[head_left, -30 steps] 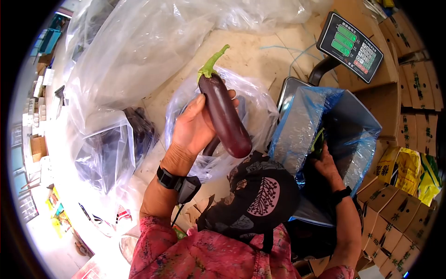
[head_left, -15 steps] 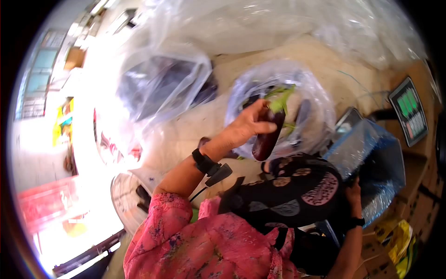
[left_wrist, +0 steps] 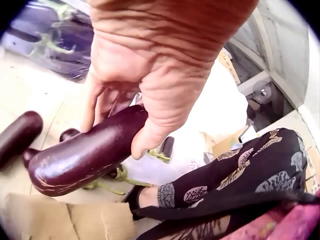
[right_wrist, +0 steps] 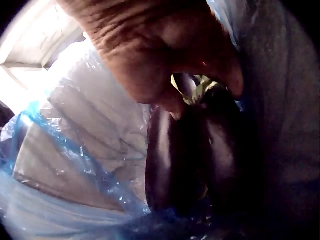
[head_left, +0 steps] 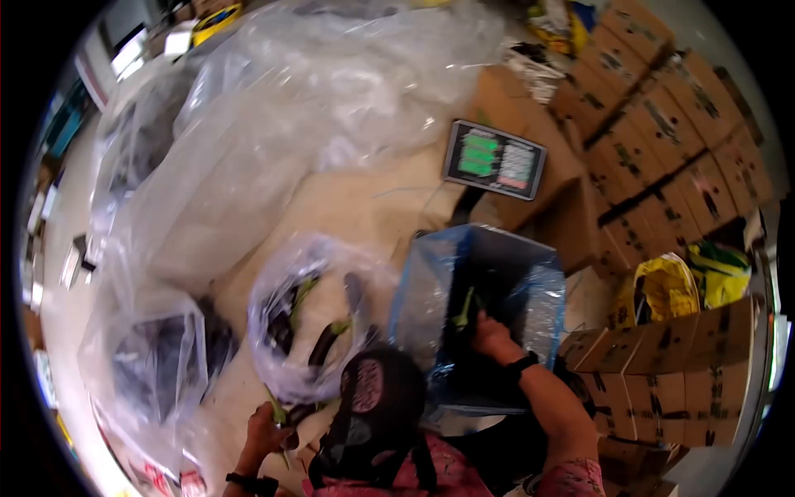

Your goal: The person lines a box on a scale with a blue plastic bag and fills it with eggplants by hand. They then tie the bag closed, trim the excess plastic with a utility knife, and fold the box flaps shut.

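Eggplant [left_wrist: 85,150] in left hand [left_wrist: 150,60]: thumb on one flank, fingers on the other, a clear grasp. Long axis slants down and out from the palm in the left-wrist view, blunt end farthest from the wrist.

Key relation, as judged: held eggplant sits low on the person's left, just beside the near edge of the open clear bag [head_left: 290,257]. Blue-lined box [head_left: 421,290] lies well apart to the right, dark patterned knee [head_left: 385,422] between. Left hand is the nearer one to the bag; right hand [right_wrist: 170,55] is inside the box, digits curled round the stem ends of the box eggplants [right_wrist: 160,155]. How firmly, cannot tell. Those hang or stand side by side, long axes running down from the hand.

Counts. Hands: two, both occupied. Held eggplant: one. Floor eggplants [left_wrist: 20,137]: one plain at the left edge, more partly hidden behind the held one. Box eggplants: two distinct; too dark beyond. Open clear bag: one, at least one distinct eggplant inside plus a dark cluster, not separable. Bulging bag [head_left: 157,373]: one, farther left, contents uncountable. Scale display [head_left: 494,160]: one, lit green, beyond the box.
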`<state>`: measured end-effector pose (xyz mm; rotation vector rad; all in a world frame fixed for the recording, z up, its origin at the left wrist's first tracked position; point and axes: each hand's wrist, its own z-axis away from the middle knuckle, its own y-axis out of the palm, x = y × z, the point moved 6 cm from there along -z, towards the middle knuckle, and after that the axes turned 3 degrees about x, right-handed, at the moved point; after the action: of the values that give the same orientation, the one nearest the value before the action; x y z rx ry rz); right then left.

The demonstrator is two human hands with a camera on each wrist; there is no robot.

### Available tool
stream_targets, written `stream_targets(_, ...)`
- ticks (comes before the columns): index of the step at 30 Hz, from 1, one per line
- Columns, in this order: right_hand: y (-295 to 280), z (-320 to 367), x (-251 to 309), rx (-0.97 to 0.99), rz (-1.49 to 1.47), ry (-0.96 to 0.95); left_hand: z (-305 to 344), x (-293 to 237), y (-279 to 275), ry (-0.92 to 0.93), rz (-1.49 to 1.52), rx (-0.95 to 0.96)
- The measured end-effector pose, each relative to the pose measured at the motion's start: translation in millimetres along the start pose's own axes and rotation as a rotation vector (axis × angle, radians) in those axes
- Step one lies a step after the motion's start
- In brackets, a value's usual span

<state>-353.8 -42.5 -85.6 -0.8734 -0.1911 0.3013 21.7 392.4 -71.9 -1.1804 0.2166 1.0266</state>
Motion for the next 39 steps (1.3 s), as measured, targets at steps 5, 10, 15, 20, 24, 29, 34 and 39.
stream_targets(5,7.7,-1.3,-2.0,0.026,-0.093,-0.041,-125.7,-127.6,-65.9,0.216,-0.056,0.024)
stream_targets(10,4.1,2.4,-0.1,0.02,-0.138,-0.043,-318.5,-440.4,-202.1,0.592,0.309,-0.279)
stream_targets(15,0.8,3.0,1.9,0.07,-0.156,-0.028,-341.4,-562.1,-173.7,0.704,0.803,0.039)
stream_targets(20,4.5,1.2,1.1,0.074,-0.13,-0.015,-322.8,-422.4,-113.5,0.415,0.91,0.146)
stream_targets(24,0.4,1.4,5.6,0.108,-0.132,0.014,-282.1,-267.5,-75.0,0.095,1.005,0.061)
stream_targets(29,-1.8,5.2,1.2,0.113,-0.112,0.026,-232.8,-78.1,-26.0,-0.211,0.801,-0.018)
stream_targets(34,3.3,-3.3,-2.3,0.071,-0.155,0.052,-217.7,89.5,57.3,0.206,-0.177,-0.229)
stream_targets(39,9.2,-7.2,-8.7,0.073,-0.113,-0.02,-210.8,-0.8,82.0,0.056,-0.118,-0.383)
